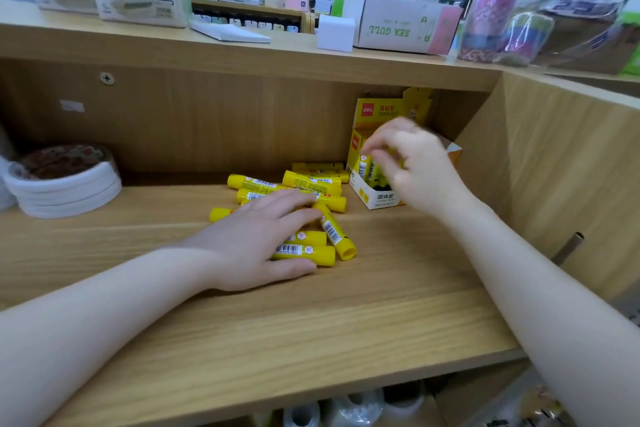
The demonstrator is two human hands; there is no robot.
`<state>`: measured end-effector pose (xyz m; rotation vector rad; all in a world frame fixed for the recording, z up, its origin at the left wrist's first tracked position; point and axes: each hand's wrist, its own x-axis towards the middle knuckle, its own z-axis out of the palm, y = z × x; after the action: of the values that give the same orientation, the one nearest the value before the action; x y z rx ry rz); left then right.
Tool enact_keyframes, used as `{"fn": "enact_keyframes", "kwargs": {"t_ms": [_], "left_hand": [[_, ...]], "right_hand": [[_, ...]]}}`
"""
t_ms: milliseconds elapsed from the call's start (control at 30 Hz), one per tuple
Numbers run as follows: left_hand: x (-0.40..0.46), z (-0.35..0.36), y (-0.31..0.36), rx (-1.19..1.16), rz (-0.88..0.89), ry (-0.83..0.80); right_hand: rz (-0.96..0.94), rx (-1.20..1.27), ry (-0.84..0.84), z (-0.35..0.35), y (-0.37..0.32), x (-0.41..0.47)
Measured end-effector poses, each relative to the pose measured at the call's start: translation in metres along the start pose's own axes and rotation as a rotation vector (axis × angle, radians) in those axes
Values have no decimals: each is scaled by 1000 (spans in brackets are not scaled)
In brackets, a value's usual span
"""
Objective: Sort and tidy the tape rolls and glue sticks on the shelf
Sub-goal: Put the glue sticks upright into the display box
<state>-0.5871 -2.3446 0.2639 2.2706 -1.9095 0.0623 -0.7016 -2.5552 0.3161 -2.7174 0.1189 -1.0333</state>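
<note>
Under left hand (256, 239) fingers (spread, flat): glue sticks (311, 184); right hand (415, 166) pinches one.

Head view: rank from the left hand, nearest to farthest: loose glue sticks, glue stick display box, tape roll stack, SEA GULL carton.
From the left hand:
1. Loose glue sticks, under its fingers.
2. Glue stick display box, to the right, at the right hand.
3. Tape roll stack, far left.
4. SEA GULL carton, on the top ledge behind.
</note>
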Motion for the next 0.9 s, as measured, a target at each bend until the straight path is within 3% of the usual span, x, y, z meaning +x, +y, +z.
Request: {"fn": "enact_keyframes", "kwargs": {"t_ms": [67, 133, 233, 400, 467, 600, 667, 733, 900], "left_hand": [[0, -2, 1, 30, -13, 65], [-2, -6, 2, 32, -73, 87], [-5, -11, -1, 52, -127, 82], [-5, -8, -6, 108, -140, 46], [-5, -7, -6, 124, -146, 38], [-5, -6, -7, 122, -158, 23], [-4, -5, -8, 99, -159, 29], [-3, -3, -9, 82, -154, 49], [-2, 0, -10, 87, -131, 71]], "right_hand": [[29, 85, -366, 2, -23, -1], [86, -57, -620, 11, -32, -2], [142, -231, -670, 25, -40, -3], [190, -244, -790, 30, -43, -2], [191, -175, -696, 21, -39, -1], [219, 102, -22, -4, -13, 10], [218, 119, 166, -6, -1, 12], [200, 73, 197, 2, 5, 10], [213, -17, 62, 24, 15, 3]]}}
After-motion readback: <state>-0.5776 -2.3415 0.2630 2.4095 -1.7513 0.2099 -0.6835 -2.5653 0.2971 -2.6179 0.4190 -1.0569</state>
